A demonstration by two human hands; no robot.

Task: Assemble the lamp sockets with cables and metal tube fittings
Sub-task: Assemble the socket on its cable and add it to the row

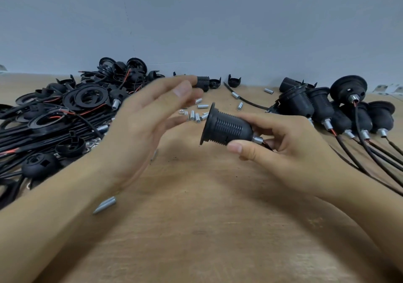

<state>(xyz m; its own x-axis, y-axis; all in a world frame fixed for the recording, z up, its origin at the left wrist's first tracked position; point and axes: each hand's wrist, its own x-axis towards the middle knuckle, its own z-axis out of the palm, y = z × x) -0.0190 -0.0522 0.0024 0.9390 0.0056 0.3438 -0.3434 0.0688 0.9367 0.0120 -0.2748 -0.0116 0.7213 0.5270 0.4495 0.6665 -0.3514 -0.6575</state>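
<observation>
A: Our right hand (283, 149) holds the black socket (229, 127). Thumb under it, fingers curled round the narrow end, right by the little metal tube (257, 139). It's up off the table (207, 228), wide rim pointing left.

B: And the left hand (141, 125)?

A: Fingers straight, apart, holding nothing. It's blurry, just left of the socket, not touching it.

B: Will the socket be hard to hold?

A: We think not. It looks like light, stiff plastic, w/ ridges all round, so it shouldn't slip. Best spot is the ridged body, like we grip now. Not the thin rim, and not the cable, bc that's floppy.

B: The tube?

A: Small, smooth, shiny. Prob slippery. More loose tubes (196, 114) lie just behind the socket, and they could roll.

B: What else?

A: Done sockets (340, 110) w/ cables on the right. A big pile of parts (72, 108) and cables on the left.
</observation>
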